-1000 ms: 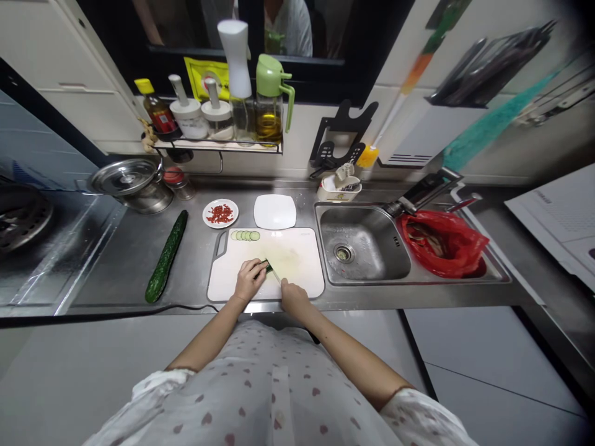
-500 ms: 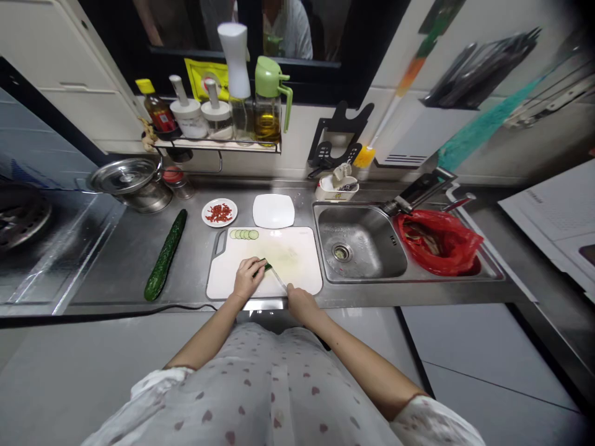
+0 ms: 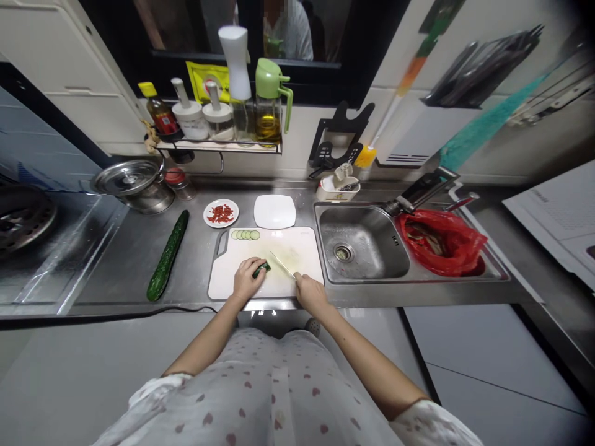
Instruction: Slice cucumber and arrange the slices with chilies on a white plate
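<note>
On the white cutting board, my left hand is closed over a short dark green cucumber piece. My right hand grips a knife by its handle, over the board's right half. The blade points up and left, a little apart from the cucumber piece. Several round cucumber slices overlap in a row at the board's top left. A whole cucumber lies on the counter to the left. Behind the board are a plate of chopped red bits and a bare white plate.
To the right is the steel sink, with a red plastic bag beside it. A lidded pot and a red-lidded jar stand back left. Seasoning bottles line a wall rack. A black cable runs along the front edge.
My right hand and the knife have moved right, so the blade is now apart from the cucumber piece. My left hand stays on the piece. The view has shifted slightly.
</note>
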Action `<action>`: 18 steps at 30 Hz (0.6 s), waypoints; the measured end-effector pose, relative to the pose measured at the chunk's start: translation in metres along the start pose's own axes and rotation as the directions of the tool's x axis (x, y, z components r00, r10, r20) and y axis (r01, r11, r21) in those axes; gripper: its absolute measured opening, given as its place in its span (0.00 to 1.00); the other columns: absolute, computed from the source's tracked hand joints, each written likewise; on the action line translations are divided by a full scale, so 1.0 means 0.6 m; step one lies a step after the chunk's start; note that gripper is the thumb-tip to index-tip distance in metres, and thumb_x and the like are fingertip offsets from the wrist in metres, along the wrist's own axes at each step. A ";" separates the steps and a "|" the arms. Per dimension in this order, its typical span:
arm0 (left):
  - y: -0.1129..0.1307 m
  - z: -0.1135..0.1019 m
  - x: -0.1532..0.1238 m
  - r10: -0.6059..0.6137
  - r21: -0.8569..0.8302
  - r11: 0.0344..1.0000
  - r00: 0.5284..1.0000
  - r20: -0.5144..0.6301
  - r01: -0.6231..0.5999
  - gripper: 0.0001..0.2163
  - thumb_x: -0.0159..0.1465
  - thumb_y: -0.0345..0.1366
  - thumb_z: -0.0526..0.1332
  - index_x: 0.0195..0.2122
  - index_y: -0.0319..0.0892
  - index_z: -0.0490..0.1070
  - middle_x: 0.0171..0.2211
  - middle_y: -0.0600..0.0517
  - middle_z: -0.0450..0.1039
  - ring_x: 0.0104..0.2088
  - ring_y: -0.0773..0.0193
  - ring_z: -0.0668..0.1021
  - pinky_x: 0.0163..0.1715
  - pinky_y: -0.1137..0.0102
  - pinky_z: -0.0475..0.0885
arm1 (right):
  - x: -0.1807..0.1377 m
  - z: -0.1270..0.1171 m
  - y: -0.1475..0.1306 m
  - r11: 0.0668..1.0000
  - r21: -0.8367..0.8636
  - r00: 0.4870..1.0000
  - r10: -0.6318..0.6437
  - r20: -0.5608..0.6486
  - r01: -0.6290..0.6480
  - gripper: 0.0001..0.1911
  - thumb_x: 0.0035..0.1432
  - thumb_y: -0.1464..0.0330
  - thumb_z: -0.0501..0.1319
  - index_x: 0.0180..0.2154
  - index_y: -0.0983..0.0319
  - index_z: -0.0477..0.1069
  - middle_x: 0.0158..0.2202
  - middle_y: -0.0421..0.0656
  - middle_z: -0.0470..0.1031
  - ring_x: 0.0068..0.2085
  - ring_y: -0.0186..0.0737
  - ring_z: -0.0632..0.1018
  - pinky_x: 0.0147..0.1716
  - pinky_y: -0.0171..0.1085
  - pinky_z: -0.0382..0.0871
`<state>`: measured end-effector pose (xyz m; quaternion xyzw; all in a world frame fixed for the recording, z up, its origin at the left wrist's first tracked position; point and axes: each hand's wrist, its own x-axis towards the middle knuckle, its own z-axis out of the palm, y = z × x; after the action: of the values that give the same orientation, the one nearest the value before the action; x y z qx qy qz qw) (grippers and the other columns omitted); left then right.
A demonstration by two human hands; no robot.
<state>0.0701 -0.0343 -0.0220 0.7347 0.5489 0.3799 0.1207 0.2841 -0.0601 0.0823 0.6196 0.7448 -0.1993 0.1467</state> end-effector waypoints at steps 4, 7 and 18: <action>0.002 -0.003 -0.001 0.006 -0.036 0.999 1.000 0.002 -0.006 0.13 0.64 0.36 0.58 0.50 0.46 0.72 0.45 0.48 0.73 0.47 0.59 0.74 0.48 0.63 0.71 | 0.009 0.000 -0.003 0.999 -0.051 0.999 0.007 -0.047 -0.009 0.17 0.66 0.72 0.46 0.53 0.58 0.63 0.46 0.50 0.70 0.40 0.43 0.77 0.38 0.37 0.63; 0.001 -0.003 -0.001 -0.060 -0.087 0.995 0.998 -0.034 0.057 0.13 0.65 0.37 0.57 0.50 0.44 0.71 0.45 0.47 0.73 0.48 0.58 0.74 0.50 0.62 0.71 | 0.015 0.003 -0.003 0.994 -0.110 0.993 0.004 -0.119 -0.017 0.18 0.67 0.72 0.45 0.54 0.57 0.63 0.46 0.50 0.69 0.40 0.41 0.76 0.39 0.37 0.61; 0.011 -0.035 0.067 -0.374 -0.144 0.919 0.927 -0.027 0.367 0.13 0.66 0.41 0.54 0.46 0.44 0.74 0.46 0.48 0.75 0.48 0.58 0.75 0.51 0.62 0.69 | 0.038 0.025 0.018 0.974 -0.212 0.875 -0.174 -0.453 0.084 0.21 0.67 0.71 0.49 0.58 0.53 0.66 0.49 0.48 0.68 0.39 0.41 0.66 0.40 0.41 0.52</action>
<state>0.0649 -0.0055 0.0134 0.5971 0.6539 0.4065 0.2252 0.2899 -0.0457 0.0575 0.5817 0.8132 0.0169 0.0059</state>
